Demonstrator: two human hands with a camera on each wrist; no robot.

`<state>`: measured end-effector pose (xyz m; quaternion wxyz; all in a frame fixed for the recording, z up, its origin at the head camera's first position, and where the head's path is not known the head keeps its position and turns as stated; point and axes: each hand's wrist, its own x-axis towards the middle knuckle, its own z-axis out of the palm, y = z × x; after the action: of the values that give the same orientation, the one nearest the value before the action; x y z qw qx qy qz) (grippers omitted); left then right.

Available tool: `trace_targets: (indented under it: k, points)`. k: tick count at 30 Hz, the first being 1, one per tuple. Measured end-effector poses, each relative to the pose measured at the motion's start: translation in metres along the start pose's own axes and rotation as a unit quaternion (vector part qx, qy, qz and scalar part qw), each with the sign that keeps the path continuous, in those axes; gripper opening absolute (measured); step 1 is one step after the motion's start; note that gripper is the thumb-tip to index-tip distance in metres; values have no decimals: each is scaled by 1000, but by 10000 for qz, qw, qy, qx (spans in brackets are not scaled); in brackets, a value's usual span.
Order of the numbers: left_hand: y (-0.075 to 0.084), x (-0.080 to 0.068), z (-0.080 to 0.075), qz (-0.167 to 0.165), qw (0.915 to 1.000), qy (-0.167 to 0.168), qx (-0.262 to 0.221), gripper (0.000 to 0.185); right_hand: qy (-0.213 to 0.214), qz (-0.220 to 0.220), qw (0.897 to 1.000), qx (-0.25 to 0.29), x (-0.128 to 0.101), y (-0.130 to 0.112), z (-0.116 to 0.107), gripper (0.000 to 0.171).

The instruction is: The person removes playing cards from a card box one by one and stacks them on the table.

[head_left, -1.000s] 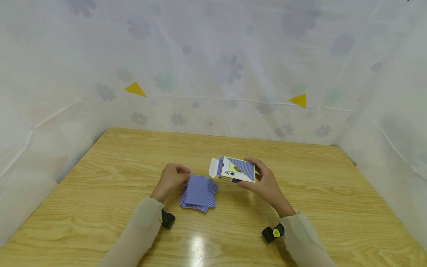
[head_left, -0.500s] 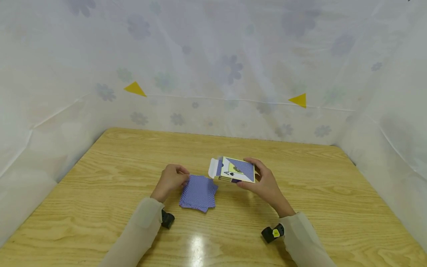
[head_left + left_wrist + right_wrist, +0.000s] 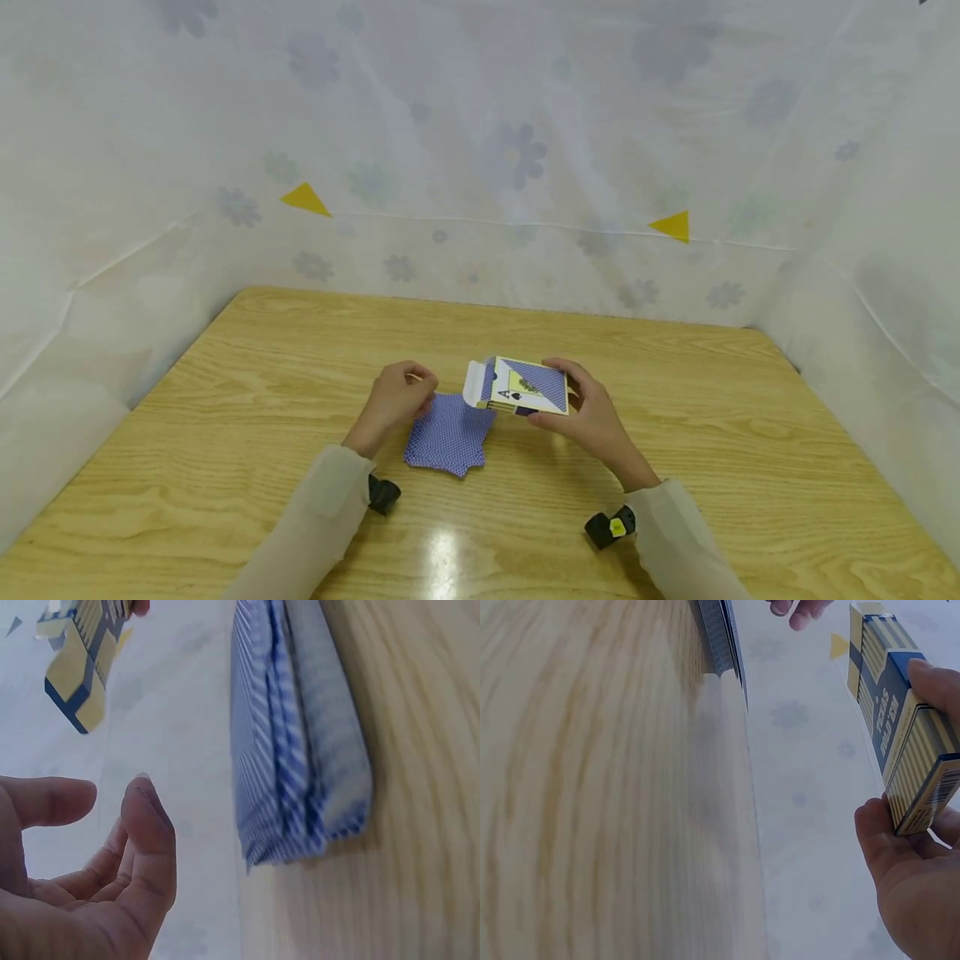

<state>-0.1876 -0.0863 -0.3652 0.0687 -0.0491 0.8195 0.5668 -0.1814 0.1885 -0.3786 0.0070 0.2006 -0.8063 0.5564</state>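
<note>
A loose stack of blue-patterned playing cards (image 3: 447, 440) lies face down on the wooden table, its edges uneven. My left hand (image 3: 397, 396) hovers over the stack's far left corner. In the left wrist view, a gap shows between the thumb and loosely bent fingers (image 3: 148, 832), with nothing held; the card stack (image 3: 274, 742) sits beside them. My right hand (image 3: 596, 425) grips a card box (image 3: 531, 386) by its right end, tilted above the table. An ace of spades is printed on its upper face. Its white end flap (image 3: 474, 383) hangs open toward the left hand.
The wooden table (image 3: 675, 400) reaches back to a white floral curtain (image 3: 480, 125) that closes off the back and sides. Two yellow triangles, a left one (image 3: 306, 200) and a right one (image 3: 671, 226), mark the curtain. Each wrist wears a black camera.
My left hand has come off the stack's corner, moving slightly up and right. The top card now lies closer in line with the stack. The box has shifted a little left and toward me.
</note>
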Motion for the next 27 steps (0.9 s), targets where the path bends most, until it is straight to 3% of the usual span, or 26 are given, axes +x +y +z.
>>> trace_targets:
  k: [9,14,19,27]
  points:
    - [12,-9,12,82,9980,-281,-561,26,-111,-54,9999,-64,0,1,7,71]
    - [16,-14,21,28,9963,-570,-647,35,-205,-83,9997,-36,-1,-2,12,71]
    - [15,-13,25,-104,9913,-1006,-841,41,-255,-193,9995,-30,-2,-3,15,70]
    - [11,-14,27,-114,9829,-1385,-1208,38,-280,-178,9994,-42,-2,-5,17,71]
